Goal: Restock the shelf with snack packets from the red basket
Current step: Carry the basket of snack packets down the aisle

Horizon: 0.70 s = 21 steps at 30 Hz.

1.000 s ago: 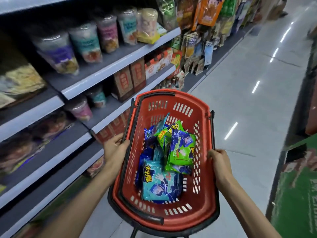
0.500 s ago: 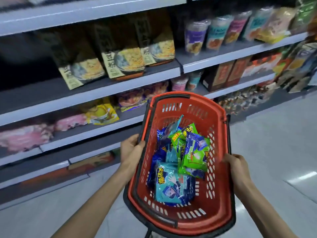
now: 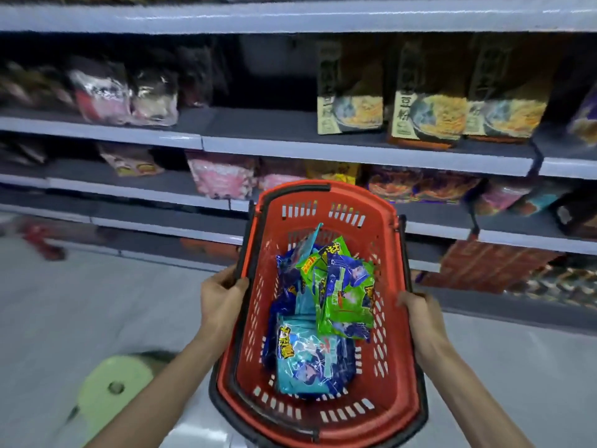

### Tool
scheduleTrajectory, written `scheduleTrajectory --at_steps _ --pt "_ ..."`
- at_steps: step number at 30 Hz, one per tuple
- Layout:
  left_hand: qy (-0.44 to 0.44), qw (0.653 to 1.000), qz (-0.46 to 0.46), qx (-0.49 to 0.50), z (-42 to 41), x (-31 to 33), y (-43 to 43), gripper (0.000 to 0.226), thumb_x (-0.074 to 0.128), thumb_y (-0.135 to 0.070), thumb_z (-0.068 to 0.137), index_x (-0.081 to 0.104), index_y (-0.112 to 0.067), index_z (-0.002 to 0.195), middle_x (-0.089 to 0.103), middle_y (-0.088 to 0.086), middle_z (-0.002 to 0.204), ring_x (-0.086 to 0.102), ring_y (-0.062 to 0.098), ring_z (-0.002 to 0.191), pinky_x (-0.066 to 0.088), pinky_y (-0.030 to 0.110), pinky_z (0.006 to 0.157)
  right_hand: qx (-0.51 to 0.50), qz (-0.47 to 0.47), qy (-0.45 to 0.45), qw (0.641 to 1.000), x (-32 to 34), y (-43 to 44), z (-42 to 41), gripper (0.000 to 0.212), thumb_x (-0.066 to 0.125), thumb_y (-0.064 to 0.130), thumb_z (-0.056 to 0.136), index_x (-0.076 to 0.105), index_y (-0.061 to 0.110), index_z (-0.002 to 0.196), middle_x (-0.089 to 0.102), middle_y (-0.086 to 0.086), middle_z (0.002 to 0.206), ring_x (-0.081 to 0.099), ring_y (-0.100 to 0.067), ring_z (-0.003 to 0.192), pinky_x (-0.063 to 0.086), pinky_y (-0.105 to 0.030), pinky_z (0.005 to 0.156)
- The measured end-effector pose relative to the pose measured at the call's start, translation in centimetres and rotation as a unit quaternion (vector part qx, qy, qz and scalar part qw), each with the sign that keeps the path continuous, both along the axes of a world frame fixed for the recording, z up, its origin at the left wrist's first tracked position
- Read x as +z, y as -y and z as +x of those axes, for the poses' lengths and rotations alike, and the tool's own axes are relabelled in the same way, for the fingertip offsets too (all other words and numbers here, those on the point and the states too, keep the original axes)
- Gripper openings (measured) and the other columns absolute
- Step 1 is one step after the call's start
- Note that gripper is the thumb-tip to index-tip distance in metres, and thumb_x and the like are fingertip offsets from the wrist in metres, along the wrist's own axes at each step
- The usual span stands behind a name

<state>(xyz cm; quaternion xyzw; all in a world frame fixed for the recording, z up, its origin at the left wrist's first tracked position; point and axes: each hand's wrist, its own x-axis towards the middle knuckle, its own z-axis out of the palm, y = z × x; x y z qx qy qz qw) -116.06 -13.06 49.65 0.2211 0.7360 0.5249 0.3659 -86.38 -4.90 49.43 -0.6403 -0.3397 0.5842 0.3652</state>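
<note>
Head view: two hands on one red slotted plastic basket, held in front of grey metal shelf.

Left hand fingers curled round left rim. Right hand gripping right rim.

Inside basket:
- two crinkly green snack packets on top, right side
- one pale-blue packet at near end
- dark-blue packets beneath, count unclear

Three tall tan noodle boxes upright at shelf's right end.
</note>
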Motion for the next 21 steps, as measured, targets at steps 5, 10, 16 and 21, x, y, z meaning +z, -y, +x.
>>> scheduleTrajectory --at_steps 5,10,16,21 --pt "-0.029 0.995 0.003 0.095 -8.1 0.4 4.3 0.016 0.065 -0.004 0.097 0.078 -0.012 0.102 0.081 0.010 0.089 0.077 0.037 0.083 0.064 0.053 0.081 0.081 -0.001 0.009 0.997 0.1 -0.6 -9.7 0.053 0.061 0.025 0.058 0.060 0.008 0.108 0.072 -0.018 0.087 0.070 -0.035 0.076 0.059 -0.051 0.073" --pt "-0.049 0.985 0.003 0.165 -16.9 0.5 9.0 0.021 0.062 -0.003 0.096 0.079 -0.014 0.101 0.081 0.007 0.085 0.077 0.033 0.078 0.064 0.043 0.075 0.186 0.012 0.020 0.982 0.5 -0.1 -20.5 0.026 0.062 0.024 0.066 0.060 0.006 0.086 0.061 -0.013 0.066 0.059 -0.027 0.057 0.047 -0.040 0.060" --pt "-0.052 0.969 0.002 0.240 -28.6 0.9 14.3 0.021 0.062 -0.002 0.094 0.080 -0.013 0.097 0.080 0.006 0.079 0.076 0.028 0.070 0.061 0.038 0.066 0.283 0.009 0.041 0.958 0.1 0.8 -34.5 0.040 0.060 0.027 0.068 0.064 0.008 0.103 0.065 -0.015 0.073 0.064 -0.030 0.061 0.051 -0.043 0.059" --pt "-0.045 0.953 0.009 0.299 -37.8 1.6 19.0 0.022 0.061 0.000 0.094 0.080 -0.012 0.093 0.078 0.010 0.074 0.072 0.025 0.063 0.059 0.040 0.064 0.336 0.036 0.061 0.939 0.6 2.9 -45.9 0.029 0.063 0.026 0.073 0.058 0.009 0.096 0.064 -0.010 0.074 0.064 -0.028 0.063 0.050 -0.040 0.059"
